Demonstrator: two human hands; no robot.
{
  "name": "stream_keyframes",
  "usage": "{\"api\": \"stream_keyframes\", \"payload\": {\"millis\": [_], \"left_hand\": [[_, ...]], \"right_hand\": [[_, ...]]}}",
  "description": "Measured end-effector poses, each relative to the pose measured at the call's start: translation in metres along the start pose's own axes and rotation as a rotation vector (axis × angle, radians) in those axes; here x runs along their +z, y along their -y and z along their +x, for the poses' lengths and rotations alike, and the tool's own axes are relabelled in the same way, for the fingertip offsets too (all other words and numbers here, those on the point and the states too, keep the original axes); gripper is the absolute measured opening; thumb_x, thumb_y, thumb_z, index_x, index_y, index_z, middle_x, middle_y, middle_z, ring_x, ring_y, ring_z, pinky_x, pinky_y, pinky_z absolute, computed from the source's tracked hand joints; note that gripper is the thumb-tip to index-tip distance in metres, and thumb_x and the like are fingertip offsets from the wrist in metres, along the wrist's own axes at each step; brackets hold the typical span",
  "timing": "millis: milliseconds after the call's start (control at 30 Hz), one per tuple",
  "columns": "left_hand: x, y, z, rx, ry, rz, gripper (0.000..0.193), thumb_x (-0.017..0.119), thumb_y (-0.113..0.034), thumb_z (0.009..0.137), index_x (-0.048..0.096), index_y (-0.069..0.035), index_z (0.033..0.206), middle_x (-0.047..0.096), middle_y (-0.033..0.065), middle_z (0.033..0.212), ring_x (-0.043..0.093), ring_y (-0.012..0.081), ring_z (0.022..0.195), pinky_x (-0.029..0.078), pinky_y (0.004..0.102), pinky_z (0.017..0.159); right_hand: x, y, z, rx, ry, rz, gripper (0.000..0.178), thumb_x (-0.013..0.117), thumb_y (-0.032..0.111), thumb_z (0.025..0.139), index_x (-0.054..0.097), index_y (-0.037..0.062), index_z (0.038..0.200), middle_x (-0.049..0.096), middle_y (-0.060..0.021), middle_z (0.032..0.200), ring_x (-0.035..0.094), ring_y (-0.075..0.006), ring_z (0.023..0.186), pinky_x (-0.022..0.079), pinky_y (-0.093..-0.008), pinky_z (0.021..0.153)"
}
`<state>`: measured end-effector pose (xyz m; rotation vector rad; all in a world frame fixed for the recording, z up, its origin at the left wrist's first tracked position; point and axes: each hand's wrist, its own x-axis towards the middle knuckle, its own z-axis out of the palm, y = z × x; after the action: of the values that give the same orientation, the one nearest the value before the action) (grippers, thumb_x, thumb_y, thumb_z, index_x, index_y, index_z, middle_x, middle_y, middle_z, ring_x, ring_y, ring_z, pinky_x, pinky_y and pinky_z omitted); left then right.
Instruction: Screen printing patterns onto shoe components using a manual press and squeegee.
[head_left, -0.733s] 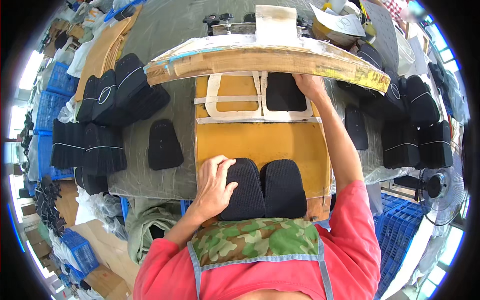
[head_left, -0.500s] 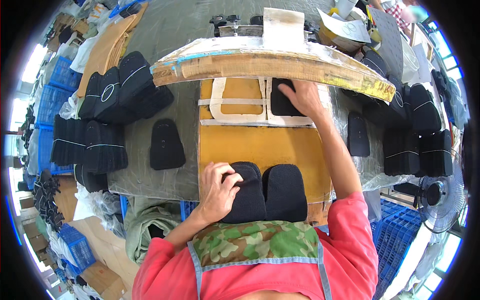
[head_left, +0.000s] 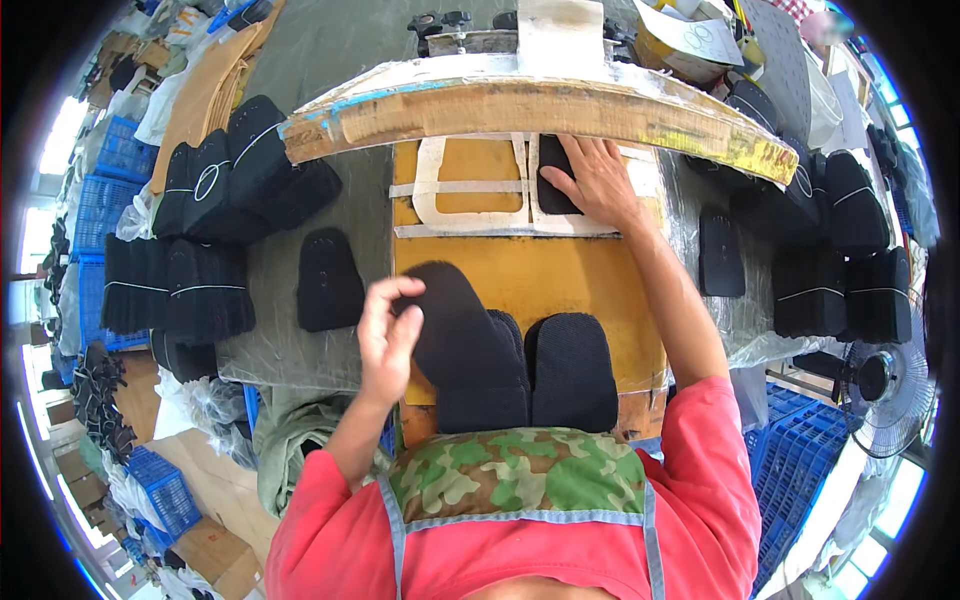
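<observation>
My left hand [head_left: 385,345] pinches a black rounded fabric piece [head_left: 448,310] by its left edge, tilted above the left stack of like pieces [head_left: 485,405]. Beside it, close to my apron, is a second black stack [head_left: 573,370]. My right hand [head_left: 598,185] lies with fingers stretched out over another black piece [head_left: 556,185]. That one sits in the right opening of a white template [head_left: 424,205] on a yellow board [head_left: 530,270]; the left opening shows bare yellow. A raised wooden frame [head_left: 540,108] hangs over the template and hides its far edge.
Single black pieces lie on the table at left [head_left: 329,280] and right [head_left: 720,250]. Bundles of black pieces tied with white cord stand at far left [head_left: 210,290] and far right [head_left: 808,290]. A fan [head_left: 880,375] and blue crates [head_left: 800,450] are at lower right.
My left hand has moved left and lifted a black piece partly off the left stack. My right hand's fingers now lie flatter over the piece in the template.
</observation>
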<state>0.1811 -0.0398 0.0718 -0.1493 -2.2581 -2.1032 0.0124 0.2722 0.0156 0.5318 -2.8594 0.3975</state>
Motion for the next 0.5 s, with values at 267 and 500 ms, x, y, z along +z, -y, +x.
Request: {"api": "stream_keyframes", "payload": {"millis": [267, 500], "left_hand": [[0.005, 0.011, 0.103, 0.192, 0.06, 0.189, 0.021, 0.053, -0.002, 0.094, 0.059, -0.001, 0.113, 0.06, 0.003, 0.11, 0.055, 0.0115, 0.102, 0.041, 0.0246, 0.091], [0.032, 0.061, 0.204, 0.297, 0.021, 0.451, 0.027, 0.058, -0.01, 0.092, 0.061, 0.0, 0.116, 0.065, 0.0133, 0.113, 0.061, 0.0235, 0.106, 0.044, 0.0362, 0.091]], "right_hand": [[0.003, 0.001, -0.005, 0.022, -0.108, 0.049, 0.071, 0.06, 0.054, 0.089, 0.047, 0.0054, 0.14, 0.048, -0.0165, 0.139, 0.037, -0.0334, 0.135, 0.022, -0.0466, 0.115], [-0.003, 0.005, -0.006, 0.003, -0.005, 0.033, 0.109, 0.068, 0.076, 0.067, 0.039, 0.0064, 0.146, 0.041, -0.0184, 0.145, 0.031, -0.0357, 0.14, 0.018, -0.0496, 0.118]]}}
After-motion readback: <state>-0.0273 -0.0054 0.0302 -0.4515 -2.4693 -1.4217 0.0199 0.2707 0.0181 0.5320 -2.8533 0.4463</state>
